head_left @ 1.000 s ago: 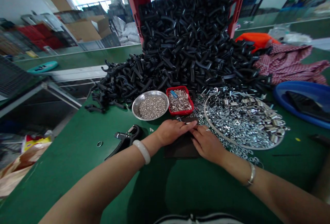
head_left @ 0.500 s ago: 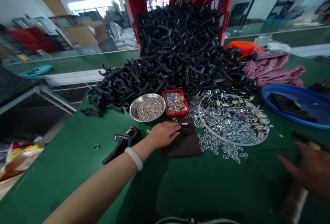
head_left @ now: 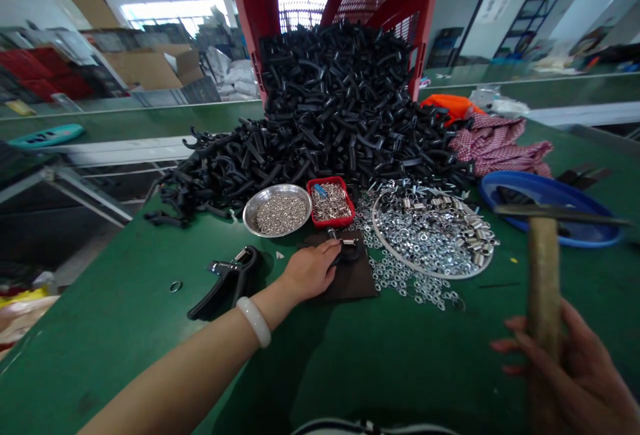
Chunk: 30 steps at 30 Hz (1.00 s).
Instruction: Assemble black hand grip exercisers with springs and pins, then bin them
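Across the green worktop (head_left: 425,355), your right hand (head_left: 583,361) encircles the hammer (head_left: 544,268) at frame right, and a skewed swing could strike your left hand (head_left: 310,269), part-curled, grip hidden, over the black sprung handle (head_left: 352,253) at mid-frame.

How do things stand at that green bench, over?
Right hand holding hammer, head up. Left hand on black spring-fitted part, atop dark plate. Loose washers close beside the plate.

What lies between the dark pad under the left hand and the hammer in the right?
In the head view, from the dark pad toward the hammer: loose washers, the near edge of the round tray, then a thin dark strip on green tabletop.
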Available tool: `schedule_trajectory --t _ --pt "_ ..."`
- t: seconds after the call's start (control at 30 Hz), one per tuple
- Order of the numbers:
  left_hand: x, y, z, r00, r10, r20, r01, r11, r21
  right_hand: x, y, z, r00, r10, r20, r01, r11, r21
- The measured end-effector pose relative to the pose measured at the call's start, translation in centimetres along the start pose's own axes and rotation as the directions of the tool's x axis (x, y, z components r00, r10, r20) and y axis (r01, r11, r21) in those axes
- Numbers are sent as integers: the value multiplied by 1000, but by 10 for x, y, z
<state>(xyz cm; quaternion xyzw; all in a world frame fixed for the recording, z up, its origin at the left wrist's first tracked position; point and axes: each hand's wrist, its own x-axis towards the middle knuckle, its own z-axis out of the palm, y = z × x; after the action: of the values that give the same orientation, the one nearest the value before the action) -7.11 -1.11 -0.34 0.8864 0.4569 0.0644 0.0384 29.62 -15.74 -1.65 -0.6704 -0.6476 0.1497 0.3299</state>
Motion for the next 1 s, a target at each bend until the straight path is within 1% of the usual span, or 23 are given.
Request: schedule_trajectory --t 0.03,0.07,0.1,0.17,0.23,0.3,0.33,0.37,0.47,0.5,0.53,0.57,0.63,0.67,0.7,0.73,0.8,0.83,0.87,0.9,0.97,1.0 --pt "0 0 0 1000 2 4 -2 1000 4 4 -15 5 998 20 63 -24 998 63" --pt "1 0 0 1000 6 6 -6 1000 9 9 -28 11 995 13 104 -21 997 79" --pt "1 0 0 1000 8 6 -8 1000 12 15 -38 17 989 -23 144 12 997 71" --pt "2 -1 -1 1000 9 4 -9 1000 20 30 -50 29 965 -151 213 160 987 -23" --pt "2 -1 -1 1000 -2 0 2 1000 29 45 -59 38 916 -258 306 295 952 -82" --pt "1 -2 -2 1000 -17 0 17 1000 26 56 -67 41 878 -299 375 357 929 -95" --pt "1 -2 -1 1000 -22 5 22 1000 18 59 -71 40 873 -309 378 369 925 -95" --pt "1 -3 -1 1000 -24 10 24 1000 9 60 -75 38 878 -318 358 373 923 -95" --pt "0 -5 -1 1000 -21 2 21 1000 -8 55 -82 34 930 -307 203 337 933 -130" --pt "0 -6 -1 1000 -23 -8 23 1000 -7 53 -82 34 941 -292 169 317 937 -149" --pt "0 -6 0 1000 -20 -14 20 1000 -7 51 -81 34 945 -277 172 305 938 -163" --pt "0 -7 0 1000 -15 -14 14 1000 -8 50 -80 35 938 -267 220 305 938 -163" --pt "0 -8 0 1000 -1 -6 1 1000 -16 52 -79 37 898 -257 356 321 938 -132" --pt "0 -8 0 1000 7 -5 -7 1000 -20 53 -79 36 882 -254 397 323 939 -116" --pt "0 -8 0 1000 14 -8 -14 1000 -21 54 -80 35 882 -246 401 314 943 -111" --pt "-1 -9 1 1000 17 -17 -18 1000 -21 55 -81 34 901 -237 364 297 948 -118" --pt "-1 -10 2 999 22 -34 -23 1000 -17 56 -81 31 950 -215 224 253 955 -156" --pt "-1 -10 2 999 23 -38 -23 1000 -16 56 -80 31 958 -212 191 245 954 -170" --pt "-1 -10 2 999 23 -35 -24 1000 -16 56 -79 31 955 -218 199 254 951 -178" --pt "-1 -11 2 999 25 -29 -26 999 -19 57 -77 31 939 -229 256 278 944 -175" --pt "-1 -10 0 999 31 -17 -32 999 -25 62 -75 31 875 -248 415 333 932 -144" --pt "-1 -10 -1 999 34 -16 -35 999 -26 64 -75 30 846 -252 470 345 931 -122"
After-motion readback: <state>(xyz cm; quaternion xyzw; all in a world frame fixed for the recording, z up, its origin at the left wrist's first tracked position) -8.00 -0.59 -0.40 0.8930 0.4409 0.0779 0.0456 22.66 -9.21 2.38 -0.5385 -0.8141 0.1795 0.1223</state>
